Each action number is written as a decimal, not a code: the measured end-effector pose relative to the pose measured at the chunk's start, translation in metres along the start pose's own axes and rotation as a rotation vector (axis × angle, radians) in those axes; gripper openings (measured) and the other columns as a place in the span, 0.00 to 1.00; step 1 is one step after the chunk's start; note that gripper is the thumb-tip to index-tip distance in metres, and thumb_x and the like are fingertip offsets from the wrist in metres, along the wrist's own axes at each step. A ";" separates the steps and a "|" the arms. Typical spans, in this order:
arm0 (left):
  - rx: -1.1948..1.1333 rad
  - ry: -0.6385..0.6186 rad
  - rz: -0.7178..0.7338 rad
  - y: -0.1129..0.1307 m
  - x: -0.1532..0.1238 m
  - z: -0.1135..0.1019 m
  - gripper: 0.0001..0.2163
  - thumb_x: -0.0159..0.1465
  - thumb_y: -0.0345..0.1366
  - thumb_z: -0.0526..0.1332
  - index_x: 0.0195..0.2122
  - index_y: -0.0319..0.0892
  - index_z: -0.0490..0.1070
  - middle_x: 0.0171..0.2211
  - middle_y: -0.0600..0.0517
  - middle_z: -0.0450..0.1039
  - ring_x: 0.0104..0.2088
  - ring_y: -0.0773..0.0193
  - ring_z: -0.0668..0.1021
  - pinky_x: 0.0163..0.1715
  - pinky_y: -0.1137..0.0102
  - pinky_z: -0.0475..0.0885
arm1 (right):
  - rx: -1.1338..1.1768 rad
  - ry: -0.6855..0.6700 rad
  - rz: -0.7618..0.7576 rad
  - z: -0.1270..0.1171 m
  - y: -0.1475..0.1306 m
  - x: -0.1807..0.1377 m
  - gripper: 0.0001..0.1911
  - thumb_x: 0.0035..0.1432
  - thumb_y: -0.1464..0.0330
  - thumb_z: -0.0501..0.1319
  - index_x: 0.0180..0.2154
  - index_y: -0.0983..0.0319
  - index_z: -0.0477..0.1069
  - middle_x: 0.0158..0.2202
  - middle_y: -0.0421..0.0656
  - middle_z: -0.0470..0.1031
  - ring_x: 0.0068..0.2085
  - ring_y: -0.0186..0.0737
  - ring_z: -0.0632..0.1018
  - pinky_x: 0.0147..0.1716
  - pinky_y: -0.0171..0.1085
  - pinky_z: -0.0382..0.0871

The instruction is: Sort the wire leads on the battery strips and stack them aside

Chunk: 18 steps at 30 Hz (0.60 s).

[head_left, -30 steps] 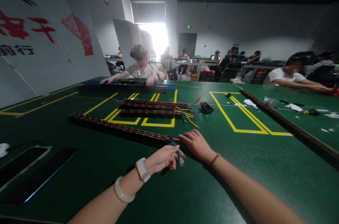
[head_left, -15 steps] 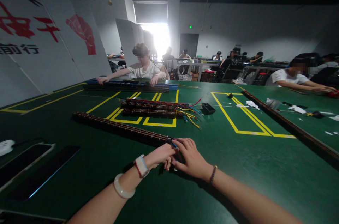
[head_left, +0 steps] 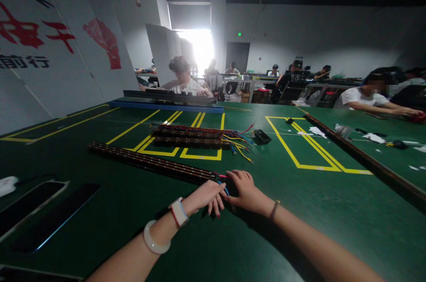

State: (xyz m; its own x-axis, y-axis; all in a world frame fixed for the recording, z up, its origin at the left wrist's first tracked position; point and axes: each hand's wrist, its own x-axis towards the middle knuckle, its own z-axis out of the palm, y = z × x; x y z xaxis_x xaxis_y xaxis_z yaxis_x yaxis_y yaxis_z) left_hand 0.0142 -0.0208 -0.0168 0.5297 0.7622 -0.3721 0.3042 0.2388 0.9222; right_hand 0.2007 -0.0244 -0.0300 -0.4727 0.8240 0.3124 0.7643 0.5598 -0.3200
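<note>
A long dark bundle of strips (head_left: 151,162) with copper-coloured lines and small pale ties lies slantwise on the green table. Red and blue wires (head_left: 226,190) come out of its near right end. My left hand (head_left: 211,195) is closed at that end, thumb and forefinger on the blue wire, its other fingers hanging loosely curled. Facing it, my right hand (head_left: 244,191) curves around the wires, forefinger at the red one and thumb lower by the blue one. Part of the wires is hidden by the fingers.
Beyond lie shorter bundles (head_left: 193,135) with coloured wires and a small black box (head_left: 262,136). Two dark flat phone-like slabs, one of them nearer (head_left: 63,215), rest at left. A long strip (head_left: 353,151) runs along the right. Across the table a person handles a long dark rail (head_left: 173,97).
My right hand has shifted slightly right, baring the red and blue wires. My left fingers have loosened downward. The person opposite has lifted the dark rail off the blue one.
</note>
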 end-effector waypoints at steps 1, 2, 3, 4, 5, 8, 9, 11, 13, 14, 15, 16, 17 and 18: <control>-0.015 -0.001 -0.009 0.001 0.000 0.000 0.26 0.61 0.57 0.51 0.34 0.33 0.68 0.22 0.46 0.74 0.16 0.67 0.75 0.12 0.77 0.58 | 0.009 -0.015 0.014 -0.001 0.001 0.001 0.34 0.51 0.59 0.64 0.58 0.63 0.60 0.51 0.52 0.66 0.53 0.49 0.66 0.54 0.48 0.56; -0.032 0.001 -0.017 0.002 -0.001 0.000 0.26 0.61 0.56 0.52 0.35 0.33 0.68 0.24 0.45 0.75 0.16 0.67 0.75 0.12 0.78 0.57 | 0.020 -0.029 0.030 -0.001 0.002 0.002 0.34 0.51 0.59 0.64 0.58 0.62 0.61 0.49 0.51 0.68 0.51 0.48 0.67 0.52 0.47 0.57; -0.051 0.003 -0.026 0.003 -0.001 0.000 0.25 0.61 0.55 0.52 0.36 0.33 0.68 0.25 0.44 0.76 0.16 0.68 0.74 0.11 0.78 0.57 | 0.032 -0.042 0.045 -0.003 0.002 0.004 0.32 0.51 0.59 0.65 0.56 0.60 0.63 0.47 0.49 0.69 0.49 0.47 0.68 0.50 0.45 0.58; -0.071 0.007 -0.035 0.003 -0.001 0.000 0.24 0.61 0.54 0.53 0.37 0.33 0.67 0.27 0.43 0.76 0.15 0.68 0.74 0.11 0.78 0.56 | 0.045 -0.054 0.055 -0.004 0.003 0.005 0.29 0.52 0.59 0.65 0.55 0.59 0.65 0.44 0.47 0.70 0.47 0.46 0.69 0.49 0.44 0.59; -0.094 0.010 -0.041 0.003 -0.001 0.000 0.23 0.62 0.53 0.53 0.39 0.33 0.66 0.29 0.43 0.76 0.15 0.68 0.74 0.10 0.78 0.56 | 0.058 -0.064 0.057 -0.005 0.003 0.006 0.26 0.52 0.59 0.65 0.52 0.58 0.67 0.42 0.46 0.71 0.45 0.44 0.70 0.47 0.43 0.59; -0.181 0.000 -0.040 0.003 -0.001 0.000 0.19 0.63 0.49 0.54 0.41 0.34 0.64 0.34 0.42 0.76 0.18 0.68 0.76 0.11 0.78 0.57 | 0.091 -0.053 0.031 -0.008 0.002 0.008 0.17 0.54 0.63 0.64 0.47 0.58 0.71 0.38 0.43 0.72 0.42 0.40 0.71 0.44 0.40 0.60; -0.217 -0.004 -0.037 0.002 0.000 0.000 0.18 0.63 0.48 0.54 0.41 0.35 0.64 0.34 0.42 0.76 0.19 0.68 0.76 0.11 0.78 0.58 | 0.094 -0.038 0.018 -0.008 0.001 0.008 0.15 0.55 0.64 0.64 0.45 0.58 0.72 0.38 0.42 0.72 0.41 0.39 0.71 0.43 0.39 0.60; -0.297 -0.014 -0.034 0.000 0.001 0.000 0.17 0.63 0.48 0.55 0.41 0.36 0.64 0.35 0.44 0.75 0.21 0.67 0.78 0.12 0.78 0.58 | 0.089 -0.012 -0.009 -0.007 -0.002 0.008 0.12 0.57 0.64 0.63 0.44 0.60 0.72 0.38 0.43 0.72 0.40 0.38 0.72 0.40 0.36 0.61; -0.377 -0.030 -0.031 -0.001 0.002 0.002 0.16 0.65 0.47 0.54 0.42 0.37 0.63 0.34 0.46 0.74 0.21 0.68 0.78 0.12 0.79 0.58 | 0.064 0.007 -0.038 -0.005 -0.006 0.007 0.13 0.58 0.62 0.62 0.43 0.61 0.71 0.38 0.44 0.72 0.38 0.37 0.71 0.37 0.35 0.61; -0.411 -0.036 -0.028 -0.002 0.002 0.003 0.16 0.65 0.47 0.53 0.42 0.37 0.64 0.32 0.48 0.73 0.21 0.68 0.78 0.12 0.79 0.58 | 0.039 0.014 -0.054 -0.004 -0.008 0.006 0.12 0.59 0.62 0.61 0.42 0.61 0.71 0.37 0.44 0.71 0.37 0.37 0.71 0.36 0.34 0.61; -0.438 -0.039 -0.025 -0.002 0.003 0.004 0.17 0.66 0.47 0.53 0.43 0.37 0.64 0.31 0.49 0.73 0.20 0.69 0.77 0.12 0.79 0.58 | 0.001 0.020 -0.073 -0.003 -0.010 0.005 0.11 0.60 0.63 0.60 0.42 0.62 0.71 0.36 0.44 0.71 0.37 0.37 0.71 0.36 0.34 0.61; -0.461 -0.038 -0.023 -0.003 0.004 0.005 0.17 0.66 0.47 0.52 0.43 0.37 0.64 0.29 0.50 0.73 0.20 0.70 0.77 0.13 0.79 0.58 | -0.050 0.024 -0.096 -0.003 -0.012 0.004 0.09 0.61 0.65 0.59 0.41 0.62 0.71 0.36 0.44 0.71 0.36 0.37 0.70 0.36 0.35 0.61; -0.478 -0.033 -0.021 -0.003 0.004 0.007 0.17 0.66 0.48 0.53 0.42 0.37 0.64 0.28 0.51 0.73 0.20 0.70 0.76 0.13 0.79 0.58 | -0.110 0.024 -0.119 -0.002 -0.014 0.003 0.07 0.62 0.68 0.57 0.41 0.62 0.71 0.35 0.44 0.71 0.36 0.38 0.70 0.36 0.35 0.60; -0.491 -0.030 -0.018 -0.003 0.005 0.008 0.17 0.66 0.48 0.53 0.41 0.37 0.65 0.27 0.51 0.73 0.20 0.70 0.76 0.13 0.79 0.58 | -0.173 0.021 -0.143 -0.002 -0.015 0.002 0.06 0.62 0.70 0.57 0.41 0.63 0.71 0.35 0.44 0.70 0.35 0.38 0.69 0.36 0.36 0.60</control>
State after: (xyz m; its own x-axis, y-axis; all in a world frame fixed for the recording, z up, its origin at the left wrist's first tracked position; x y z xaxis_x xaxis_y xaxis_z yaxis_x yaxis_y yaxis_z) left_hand 0.0222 -0.0224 -0.0222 0.5526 0.7392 -0.3848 -0.0920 0.5131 0.8534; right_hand 0.1890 -0.0314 -0.0224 -0.5738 0.7345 0.3624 0.7550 0.6458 -0.1136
